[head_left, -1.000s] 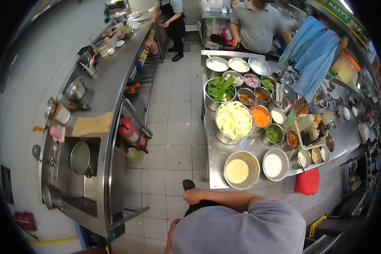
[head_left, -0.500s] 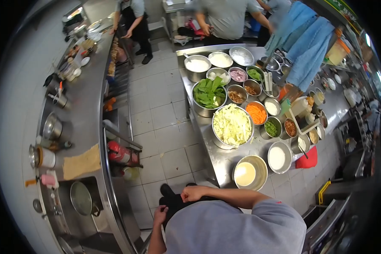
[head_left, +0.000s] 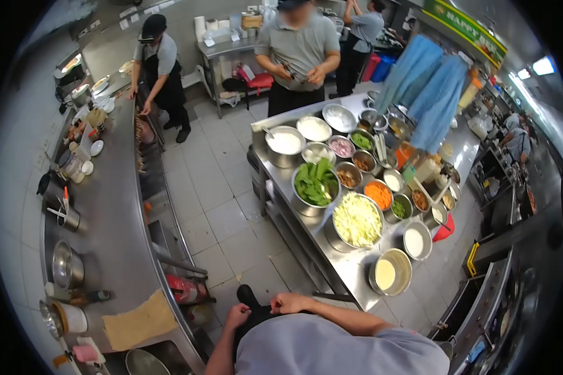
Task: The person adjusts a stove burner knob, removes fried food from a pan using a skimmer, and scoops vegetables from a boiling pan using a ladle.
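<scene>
My left hand [head_left: 236, 317] is at my waist with its fingers drawn together against the black cloth [head_left: 254, 322] over my front. Closed too, my right hand [head_left: 289, 303] sits a little further right at the same black cloth. What either hand pinches, if anything, is too small to make out. Ahead stands a steel table [head_left: 363, 299] full of food containers. Nearest me are a pot of pale yellow liquid [head_left: 385, 274] and a pot of white liquid [head_left: 413, 242]. Behind these are shredded cabbage [head_left: 358, 220], leafy greens [head_left: 316, 182] and carrot strips [head_left: 378, 194].
On the left runs a long steel counter [head_left: 109, 250] with a brown cloth [head_left: 139, 320] and a metal bowl [head_left: 67, 265]. Under it is a red fire extinguisher [head_left: 184, 289]. Co-workers stand beyond the table and at the counter's far end. Blue cloths [head_left: 428, 94] hang over the table.
The view has tilted up and turned, showing more of the room. Both my hands stay close together at my waist. The co-worker beyond the table now faces me, hands together.
</scene>
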### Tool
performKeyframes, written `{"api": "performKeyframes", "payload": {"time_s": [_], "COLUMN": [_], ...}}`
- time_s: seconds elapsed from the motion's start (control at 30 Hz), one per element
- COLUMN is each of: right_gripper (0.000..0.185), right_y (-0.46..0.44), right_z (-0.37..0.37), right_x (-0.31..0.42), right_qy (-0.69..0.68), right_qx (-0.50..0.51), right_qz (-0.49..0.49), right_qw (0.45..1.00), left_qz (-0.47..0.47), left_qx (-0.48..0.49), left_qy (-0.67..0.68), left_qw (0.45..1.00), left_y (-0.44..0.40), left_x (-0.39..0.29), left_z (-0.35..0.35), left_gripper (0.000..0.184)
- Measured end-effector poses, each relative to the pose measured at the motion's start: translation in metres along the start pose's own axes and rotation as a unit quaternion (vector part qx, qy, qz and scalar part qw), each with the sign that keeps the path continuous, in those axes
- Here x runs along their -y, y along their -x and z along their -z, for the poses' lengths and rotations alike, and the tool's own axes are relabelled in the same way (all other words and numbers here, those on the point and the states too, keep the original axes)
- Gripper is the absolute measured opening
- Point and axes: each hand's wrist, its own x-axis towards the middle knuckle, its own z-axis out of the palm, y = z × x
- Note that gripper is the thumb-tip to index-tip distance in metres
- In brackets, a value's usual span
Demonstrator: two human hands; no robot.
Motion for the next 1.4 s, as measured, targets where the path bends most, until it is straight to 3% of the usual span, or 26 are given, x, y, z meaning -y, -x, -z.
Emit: {"api": "performKeyframes", "payload": {"time_s": [0.03, 0.07, 0.13, 0.17, 0.23, 0.3, 0.37, 0.43, 0.5, 0.57, 0.63, 0.7, 0.77, 0.9, 1.07, 1.13, 1.17, 1.23, 1.37, 1.4], "right_gripper": [0.021, 0.021, 0.023, 0.023, 0.019, 0.016, 0.015, 0.016, 0.022, 0.025, 0.026, 0.023, 0.019, 0.017, 0.017, 0.017, 0.017, 0.017, 0.015, 0.015], "right_y": [-0.009, -0.018, -0.036, -0.047, -0.066, -0.075, -0.076, -0.076, -0.079, -0.088, -0.100, -0.117, -0.134, -0.160, -0.184, -0.191, -0.194, -0.199, -0.205, -0.210], "right_z": [0.001, 0.000, -0.001, -0.002, -0.002, -0.002, -0.001, 0.005, 0.007, 0.010, 0.013, 0.016, 0.019, 0.030, 0.060, 0.072, 0.077, 0.087, 0.102, 0.102], "right_x": [0.013, 0.023, 0.040, 0.049, 0.064, 0.084, 0.110, 0.136, 0.142, 0.164, 0.180, 0.180, 0.192, 0.207, 0.221, 0.222, 0.219, 0.207, 0.197, 0.201], "right_qy": [0.013, 0.023, -0.012, 0.000, 0.037, 0.051, -0.065, -0.060, -0.160, -0.148, -0.125, -0.073, 0.001, 0.022, 0.052, 0.048, 0.051, -0.044, -0.094, -0.080], "right_qx": [0.002, 0.011, -0.068, -0.049, -0.087, -0.068, -0.140, -0.147, -0.145, -0.125, -0.116, -0.088, -0.093, -0.003, 0.125, 0.136, 0.157, 0.135, 0.193, 0.211], "right_qz": [-0.009, -0.007, -0.007, -0.006, -0.018, -0.012, 0.029, 0.011, 0.030, 0.022, 0.069, 0.101, 0.148, 0.198, 0.201, 0.245, 0.250, 0.291, 0.257, 0.286], "right_qw": [1.000, 1.000, 0.998, 0.999, 0.995, 0.996, 0.988, 0.987, 0.976, 0.981, 0.983, 0.988, 0.985, 0.980, 0.970, 0.959, 0.954, 0.946, 0.942, 0.931], "left_qz": [-0.002, -0.059, -0.153, -0.189, -0.210, -0.171, -0.137, -0.113, -0.128, -0.142, -0.092, -0.060, -0.207, -0.145, -0.121, -0.211, -0.208, -0.181, -0.175, -0.169], "left_qx": [-0.007, 0.024, 0.057, 0.060, 0.075, 0.083, 0.092, 0.182, 0.189, 0.199, 0.281, 0.257, 0.232, 0.169, 0.064, 0.043, 0.022, -0.112, -0.207, -0.218], "left_qy": [0.007, 0.029, 0.054, 0.054, 0.068, 0.097, 0.121, 0.316, 0.353, 0.389, 0.389, 0.420, 0.404, 0.467, 0.463, 0.509, 0.516, 0.427, 0.435, 0.437], "left_qw": [1.000, 0.998, 0.985, 0.979, 0.973, 0.977, 0.979, 0.924, 0.907, 0.888, 0.872, 0.868, 0.860, 0.856, 0.876, 0.833, 0.830, 0.879, 0.858, 0.856], "left_y": [-0.004, -0.009, -0.024, -0.036, -0.037, -0.025, -0.014, -0.017, -0.022, -0.024, -0.024, -0.024, -0.011, 0.003, -0.009, -0.017, -0.017, 0.000, -0.006, -0.006], "left_x": [-0.013, -0.025, -0.035, -0.031, -0.055, -0.094, -0.115, -0.128, -0.134, -0.136, -0.139, -0.133, -0.131, -0.131, -0.128, -0.126, -0.133, -0.175, -0.182, -0.185], "left_z": [0.013, 0.024, 0.036, 0.038, 0.056, 0.085, 0.101, 0.109, 0.112, 0.115, 0.123, 0.133, 0.158, 0.183, 0.187, 0.181, 0.180, 0.194, 0.177, 0.172], "left_gripper": [0.018, 0.018, 0.018, 0.018, 0.023, 0.024, 0.026, 0.037, 0.037, 0.039, 0.041, 0.036, 0.032, 0.022, 0.031, 0.015, 0.015, 0.039, 0.036, 0.036]}}
